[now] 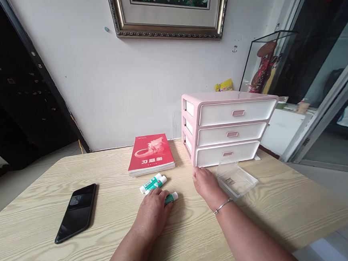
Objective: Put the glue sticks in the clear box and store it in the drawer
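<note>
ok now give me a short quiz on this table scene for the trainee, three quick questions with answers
1. What is the left hand resting on?
2. True or false: the black smartphone lies screen up on the wooden table.
3. How many drawer fronts show on the pink-and-white drawer unit?

Key:
1. A white-and-green tube
2. True
3. Three
</note>
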`<state>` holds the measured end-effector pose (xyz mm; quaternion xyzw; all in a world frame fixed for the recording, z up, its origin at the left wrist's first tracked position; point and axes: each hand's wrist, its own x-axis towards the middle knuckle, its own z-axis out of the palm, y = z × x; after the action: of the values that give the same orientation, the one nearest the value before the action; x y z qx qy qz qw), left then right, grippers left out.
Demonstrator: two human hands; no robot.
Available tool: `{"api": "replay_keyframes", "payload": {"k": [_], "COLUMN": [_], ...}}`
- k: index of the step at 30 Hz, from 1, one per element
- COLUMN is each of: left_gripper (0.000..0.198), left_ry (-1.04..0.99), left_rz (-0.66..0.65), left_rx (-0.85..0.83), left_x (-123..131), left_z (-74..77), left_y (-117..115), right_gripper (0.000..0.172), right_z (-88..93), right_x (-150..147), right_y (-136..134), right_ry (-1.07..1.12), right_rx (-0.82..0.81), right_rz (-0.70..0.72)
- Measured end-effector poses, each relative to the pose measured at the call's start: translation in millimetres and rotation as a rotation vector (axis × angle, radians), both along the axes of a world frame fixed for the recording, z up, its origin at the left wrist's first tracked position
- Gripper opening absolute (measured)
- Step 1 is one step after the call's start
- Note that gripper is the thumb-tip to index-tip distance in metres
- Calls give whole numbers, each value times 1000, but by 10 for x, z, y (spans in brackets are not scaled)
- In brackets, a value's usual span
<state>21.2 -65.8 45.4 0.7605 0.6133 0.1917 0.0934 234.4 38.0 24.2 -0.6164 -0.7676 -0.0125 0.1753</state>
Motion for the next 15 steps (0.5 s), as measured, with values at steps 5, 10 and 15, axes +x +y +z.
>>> {"api": "replay_keyframes", "payload": {"k": [5,10,15], "left_gripper": [23,25,26], "left_ry": [-3,1,-3], "left_rz": [10,39,42], "left_rx": [-15,-11,9], "left_x": [4,-11,-21], "left_z": [15,30,39], "left_y": [9,6,-4], "right_gripper": [40,25,14], "right_z": [59,3,-30], "right_x": [-27,-35,-39], "right_y": [-27,58,82], "right_ry": [216,546,526], "right_rx": [25,-96,-84], "right_rz": [58,92,-1]}}
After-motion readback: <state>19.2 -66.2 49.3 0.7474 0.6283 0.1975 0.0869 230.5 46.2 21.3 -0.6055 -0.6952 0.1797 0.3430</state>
